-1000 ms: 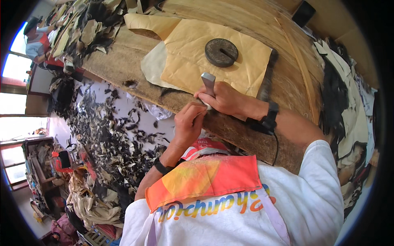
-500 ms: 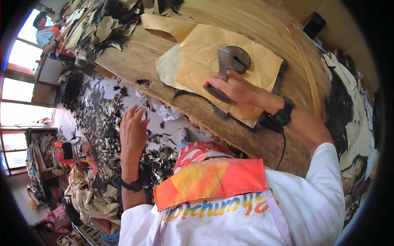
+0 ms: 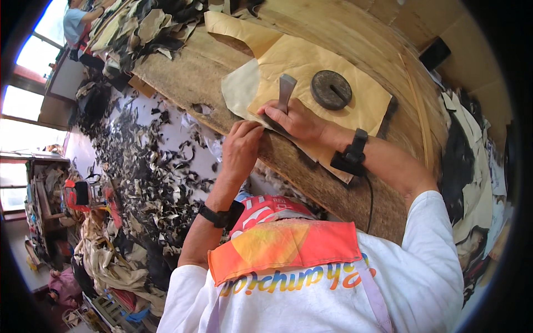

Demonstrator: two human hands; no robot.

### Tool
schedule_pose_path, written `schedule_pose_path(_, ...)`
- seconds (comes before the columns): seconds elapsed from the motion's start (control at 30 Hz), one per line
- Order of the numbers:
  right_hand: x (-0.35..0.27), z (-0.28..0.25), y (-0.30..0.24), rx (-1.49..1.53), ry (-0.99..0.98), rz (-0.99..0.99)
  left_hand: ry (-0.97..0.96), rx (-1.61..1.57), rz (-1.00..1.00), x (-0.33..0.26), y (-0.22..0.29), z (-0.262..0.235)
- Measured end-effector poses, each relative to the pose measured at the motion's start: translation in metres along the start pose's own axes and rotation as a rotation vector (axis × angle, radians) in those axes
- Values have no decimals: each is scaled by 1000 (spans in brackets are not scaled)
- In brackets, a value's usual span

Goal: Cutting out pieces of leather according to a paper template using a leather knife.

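My right hand [image 3: 297, 121] is closed round a knife [image 3: 286, 91] whose flared grey metal end stands up above the fist; its lower part is mostly hidden. Under that hand lies a tan paper pattern [image 3: 355, 91] over a pale hide [image 3: 242, 89] with dark fur at its border. A round dark slotted weight [image 3: 331, 90] presses on the paper, just beyond my right hand. My left hand [image 3: 242, 147] has its fingers curled together at the hide's near edge, beside the knife hand, and appears to pinch that edge.
The wooden table [image 3: 172, 72] slants across, its front edge close to me. Dark fur scraps [image 3: 150, 172] cover the floor at left, and hide pieces [image 3: 150, 28] are heaped on the table's far left. A co-worker [image 3: 80, 28] stands there. More hides [image 3: 472, 161] lie at right.
My left hand has risen from over the floor to the hide's near edge, and its fingers have closed. My right hand, with the knife, has moved left, away from the weight, toward that edge.
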State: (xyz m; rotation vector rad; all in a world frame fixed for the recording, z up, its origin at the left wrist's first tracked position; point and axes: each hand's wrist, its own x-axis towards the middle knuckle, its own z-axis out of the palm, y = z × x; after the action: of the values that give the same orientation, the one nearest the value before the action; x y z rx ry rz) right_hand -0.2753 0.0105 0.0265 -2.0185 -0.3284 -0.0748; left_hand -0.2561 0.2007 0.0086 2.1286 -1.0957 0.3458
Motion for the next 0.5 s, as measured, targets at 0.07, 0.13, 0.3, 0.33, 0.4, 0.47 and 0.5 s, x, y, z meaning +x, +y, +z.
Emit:
schedule_pose_path(0.07, 0, 3, -4, 24, 12, 8, 9, 0, 2, -1, 0, 1)
schedule_pose_path(0.13, 1, 6, -5, 48, 23, 15, 18, 1, 1, -3, -1, 0)
schedule_pose_path(0.3, 2, 8, 0, -58, 51, -78, 4, -46, -26, -3, 1, -2)
schedule_pose_path(0.33, 2, 9, 2, -57, 48, -78, 4, -45, -28, -3, 1, -2)
schedule_pose_path(0.4, 4, 10, 3, -67, 65, -78, 1, -45, -44, -3, 2, -2)
schedule_pose_path(0.47, 4, 7, -3, -49, 41, -33, 4, -46, -44, -2, 2, -2)
schedule_pose_path(0.5, 5, 5, -6, -32, 18, 11, 7, -46, -43, -2, 2, -2)
